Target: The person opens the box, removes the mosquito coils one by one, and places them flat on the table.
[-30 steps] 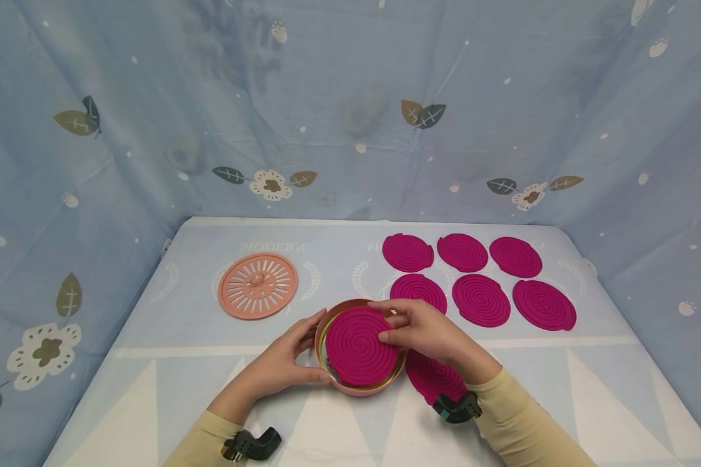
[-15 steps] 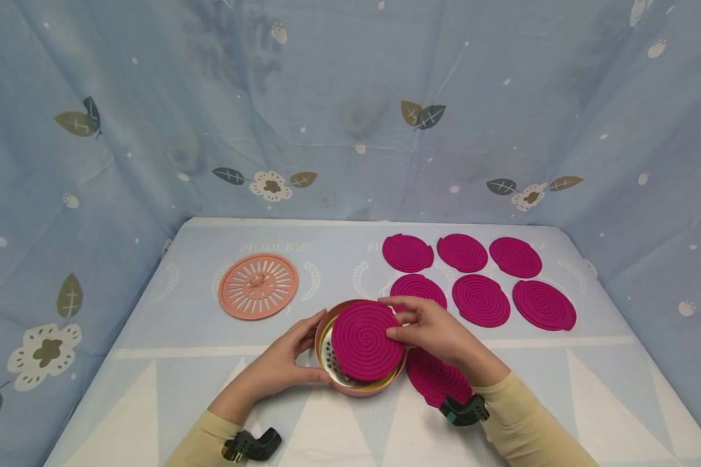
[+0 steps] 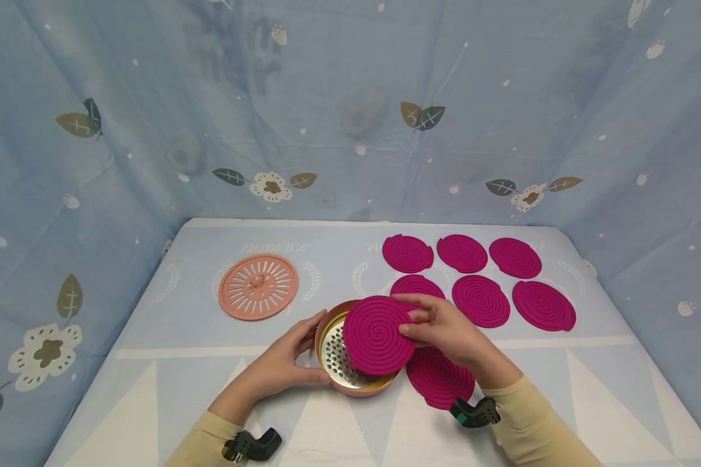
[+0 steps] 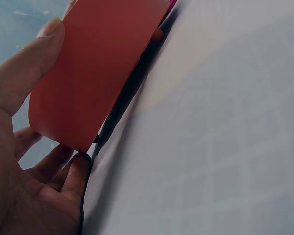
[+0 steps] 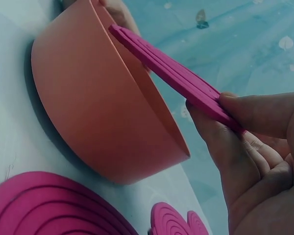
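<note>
A magenta mosquito coil [image 3: 378,335] is pinched at its right edge between the thumb and fingers of my right hand [image 3: 450,327]. Tilted in the right wrist view, the coil [image 5: 171,76] has its far edge over the rim of a round pink tin [image 5: 83,93]. Inside the tin, a silvery perforated plate [image 3: 337,357] shows at the left; the coil covers the rest. My left hand [image 3: 286,360] grips the tin's left side, thumb at the near wall and fingers at the far one. The left wrist view shows the thumb [image 4: 49,44] against the tin wall [image 4: 98,63].
A slotted pink lid [image 3: 258,287] lies at the back left of the table. Several coils lie flat in two rows at the back right, among them one coil [image 3: 481,301]. Another coil [image 3: 440,377] lies partly beneath the right forearm. A patterned cloth [image 3: 350,117] hangs behind.
My right hand has moved the coil rightward and slightly up from over the tin's middle, uncovering more of the perforated plate. The left hand and the tin have stayed in place.
</note>
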The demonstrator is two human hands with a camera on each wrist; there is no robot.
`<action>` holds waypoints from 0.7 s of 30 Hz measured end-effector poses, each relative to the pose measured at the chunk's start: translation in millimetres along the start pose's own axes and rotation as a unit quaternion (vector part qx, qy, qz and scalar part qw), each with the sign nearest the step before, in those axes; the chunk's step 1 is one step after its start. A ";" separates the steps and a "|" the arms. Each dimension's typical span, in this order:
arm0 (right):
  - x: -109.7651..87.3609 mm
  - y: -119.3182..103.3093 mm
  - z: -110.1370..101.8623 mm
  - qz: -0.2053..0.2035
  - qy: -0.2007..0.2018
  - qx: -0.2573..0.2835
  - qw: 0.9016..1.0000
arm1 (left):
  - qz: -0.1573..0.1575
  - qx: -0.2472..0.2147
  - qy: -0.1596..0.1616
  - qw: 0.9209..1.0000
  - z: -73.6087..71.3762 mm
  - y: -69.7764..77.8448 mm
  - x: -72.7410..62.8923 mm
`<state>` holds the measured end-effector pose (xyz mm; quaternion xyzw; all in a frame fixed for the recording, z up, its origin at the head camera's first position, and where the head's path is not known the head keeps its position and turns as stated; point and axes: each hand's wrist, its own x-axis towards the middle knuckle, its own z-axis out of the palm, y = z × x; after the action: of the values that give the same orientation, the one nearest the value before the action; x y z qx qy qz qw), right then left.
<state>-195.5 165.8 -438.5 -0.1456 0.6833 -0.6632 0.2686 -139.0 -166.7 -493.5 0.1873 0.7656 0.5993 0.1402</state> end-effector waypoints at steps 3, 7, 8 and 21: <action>-3.1 0.1 -3.1 0.000 0.008 0.004 1.000 | 0.000 -0.001 -0.001 1.000 0.1 0.8 -0.1; -7.8 -2.3 -7.4 -0.003 0.013 0.005 1.000 | -0.004 0.004 0.003 1.000 0.4 2.4 -0.5; -9.2 -2.9 -8.5 -0.004 0.015 0.005 1.000 | -0.005 0.006 0.005 1.000 0.6 2.8 -0.5; -27.0 -3.3 -23.9 -0.005 0.052 -0.002 0.999 | -0.003 0.007 0.004 1.000 0.7 3.9 -0.9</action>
<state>-187.5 200.3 -431.1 -0.1146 0.6972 -0.6696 0.2291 -137.4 -165.7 -489.9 0.1831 0.7712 0.5941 0.1375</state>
